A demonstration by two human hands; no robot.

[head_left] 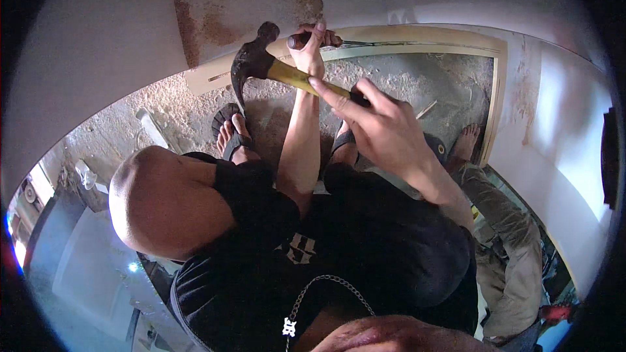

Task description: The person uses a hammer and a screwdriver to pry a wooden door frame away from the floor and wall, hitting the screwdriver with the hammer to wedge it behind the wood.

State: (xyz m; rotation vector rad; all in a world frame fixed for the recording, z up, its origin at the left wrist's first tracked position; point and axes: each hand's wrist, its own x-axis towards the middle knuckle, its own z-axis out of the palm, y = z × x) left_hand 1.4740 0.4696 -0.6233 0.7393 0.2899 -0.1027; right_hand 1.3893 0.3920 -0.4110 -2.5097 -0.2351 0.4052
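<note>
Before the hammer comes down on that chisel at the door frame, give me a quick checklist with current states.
1. Right hand grips hammer handle: ok.
2. Left hand holds chisel against the frame: ok.
3. Chisel tip seated in the gap: cannot tell, blurred.
4. Left fingers clear of the hammer head: not ok, very close.
5. Sandalled feet away from the work: ok.
6. Other person's foot nearby: not ok.

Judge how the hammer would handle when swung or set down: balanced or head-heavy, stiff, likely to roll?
The hammer probably feels head-heavy: its dark head looks bulky against the slim yellow handle. It likely stays stiff, since the handle runs straight under the right hand. Set down, it should hardly roll, because the curved claw sticks out sideways.
</note>
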